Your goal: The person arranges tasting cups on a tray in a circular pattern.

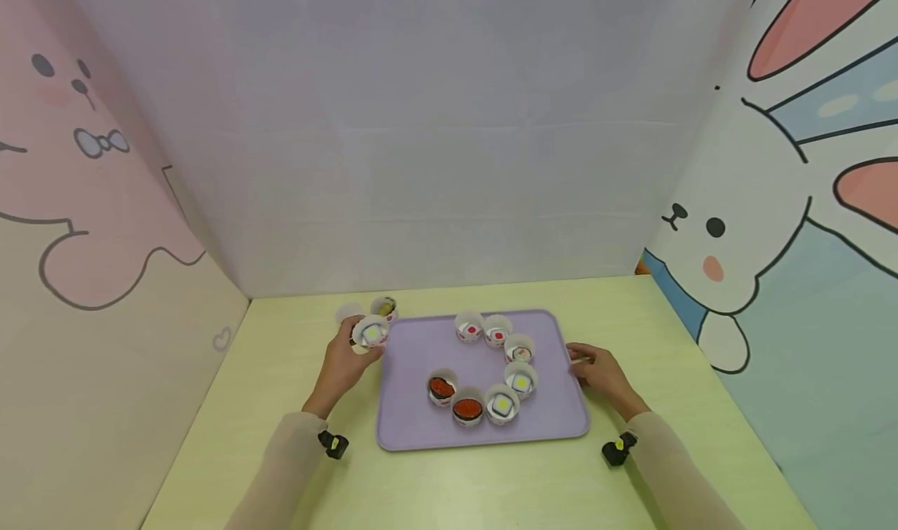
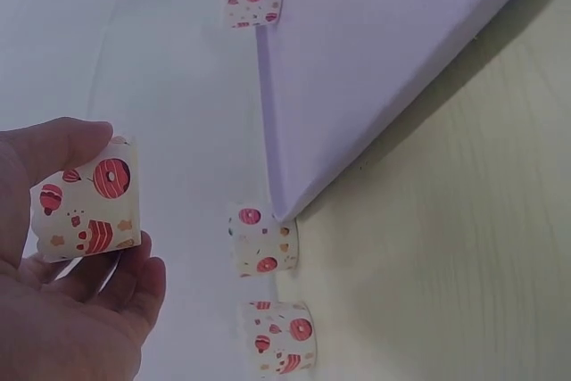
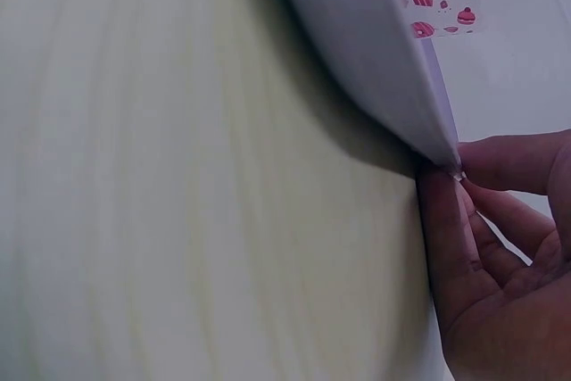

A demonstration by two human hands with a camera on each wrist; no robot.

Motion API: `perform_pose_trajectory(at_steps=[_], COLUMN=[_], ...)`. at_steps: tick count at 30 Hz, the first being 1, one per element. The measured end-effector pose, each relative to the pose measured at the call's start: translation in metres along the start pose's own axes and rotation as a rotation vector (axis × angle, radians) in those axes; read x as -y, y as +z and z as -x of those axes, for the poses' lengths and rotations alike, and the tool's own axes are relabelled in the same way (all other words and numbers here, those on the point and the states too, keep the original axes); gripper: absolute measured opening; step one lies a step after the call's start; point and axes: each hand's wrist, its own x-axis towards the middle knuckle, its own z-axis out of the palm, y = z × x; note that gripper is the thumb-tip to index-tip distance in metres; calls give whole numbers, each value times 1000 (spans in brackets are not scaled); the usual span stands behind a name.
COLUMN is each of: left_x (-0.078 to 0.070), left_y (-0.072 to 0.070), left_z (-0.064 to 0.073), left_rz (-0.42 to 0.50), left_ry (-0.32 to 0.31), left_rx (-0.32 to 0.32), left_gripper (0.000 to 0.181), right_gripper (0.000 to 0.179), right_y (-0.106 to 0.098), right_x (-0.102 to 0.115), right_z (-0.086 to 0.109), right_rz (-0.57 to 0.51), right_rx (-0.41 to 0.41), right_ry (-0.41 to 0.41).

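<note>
My left hand (image 1: 344, 368) holds up a printed paper baking cup (image 1: 370, 333), which has a white square piece with a yellow middle inside. In the left wrist view the thumb and fingers curl round the cup (image 2: 96, 207). A lilac tray (image 1: 414, 429) lies on the table, just right of that hand. At the tray's right edge is my right hand (image 1: 602, 372), whose thumb and fingers (image 3: 510, 165) pinch the rim. On the tray, several filled cups form a curve, including a cup with a red-orange topping (image 1: 468, 410) and one with a red-centred piece (image 1: 469, 327).
Behind the left hand, beyond the tray's far left corner, stand a cup with a yellowish filling (image 1: 383, 307) and a pale cup (image 1: 348, 312). The light yellow table (image 1: 491, 491) is bounded by a white back wall (image 1: 435, 164) and printed side panels.
</note>
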Motion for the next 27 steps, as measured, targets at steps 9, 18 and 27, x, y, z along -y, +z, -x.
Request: perform_pose_trajectory(at_steps=[9,18,27], left_x=[-5,-1,7], left_y=[21,43,61], left_z=[-9,-15,-18], left_rz=[-7,-8,-32], left_ry=[38,37,10], left_rx=[36,97,151], left_gripper=[70,70,67], right_gripper=[54,53,53], right_y=[0,1,1], right_x=[2,0,-3], right_z=[1,0,-2], right_rz=[-7,-14,-4], right_rx=[4,2,-7], right_ry=[9,3,5])
